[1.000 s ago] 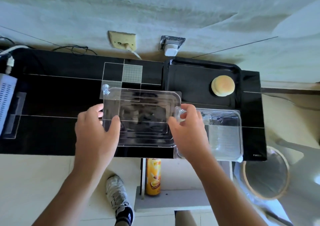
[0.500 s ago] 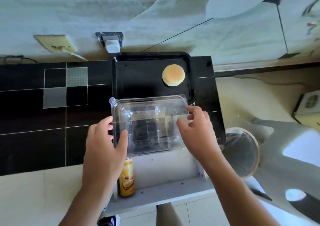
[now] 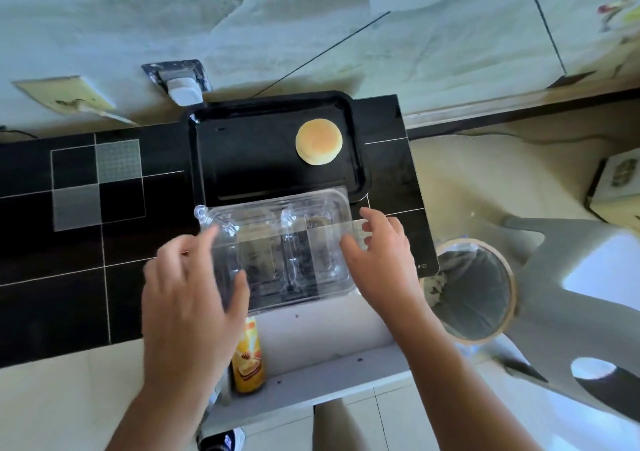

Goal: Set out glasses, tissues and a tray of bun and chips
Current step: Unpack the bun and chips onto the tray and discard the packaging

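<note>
The clear plastic container point(image 3: 280, 246) lies at the near edge of the black table point(image 3: 69, 294), its far rim overlapping the near rim of the black tray point(image 3: 358, 173) and its near corner overhanging the table edge; it appears folded shut and holds nothing that can be made out. The left hand point(image 3: 188, 298) is at the container's left side, fingers spread and blurred, thumb lying across the near left corner; whether it presses the plastic or merely hovers cannot be told. The right hand point(image 3: 381, 253) sits at the right end, fingers loosely curled, fingertips touching or just beside the rim; no firm clasp is evident on either side. Judgement: the two hands flank the box as one would to steady it or lift it away by its ends, a thin shell being prone to flex under a one-sided hold.

The bun point(image 3: 319, 141) rests alone in the far right part of the tray, well apart from the container; this suggests the box has served its purpose. The bin point(image 3: 474, 284) stands open just beyond the table's right end, a likely destination for the packaging. An orange chip tube point(image 3: 247, 357) stands on the white shelf point(image 3: 329, 339) below the table edge, not yet on the tray. No glasses or tissues are in view; the task is judged at an early stage.
</note>
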